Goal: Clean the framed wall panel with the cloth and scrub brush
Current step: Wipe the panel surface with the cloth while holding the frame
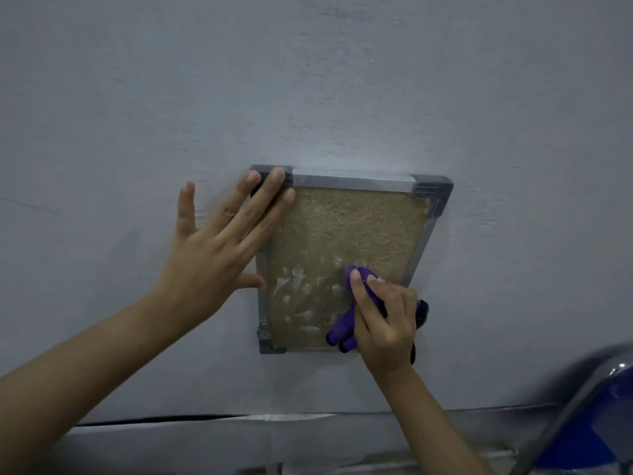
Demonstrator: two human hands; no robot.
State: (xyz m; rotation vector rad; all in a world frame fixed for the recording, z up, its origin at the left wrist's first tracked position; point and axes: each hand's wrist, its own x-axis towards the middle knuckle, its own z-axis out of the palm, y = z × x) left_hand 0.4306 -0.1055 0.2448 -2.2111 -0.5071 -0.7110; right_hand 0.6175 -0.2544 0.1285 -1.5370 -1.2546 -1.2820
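A small framed panel (346, 231) hangs on the grey wall, with a brown cork-like face, a silver frame and dark grey corner pieces. White smears mark its lower left part. My left hand (219, 245) lies flat and spread over the frame's upper left corner and left edge. My right hand (385, 320) is closed around a purple cloth (342, 329), pressing it on the panel's lower right area. A dark piece shows beside that hand at the right. No scrub brush is in view.
The grey wall (308, 80) fills most of the view. A blue chair with a metal frame (582, 423) stands at the bottom right. A pale ledge or skirting (205, 433) runs along the bottom.
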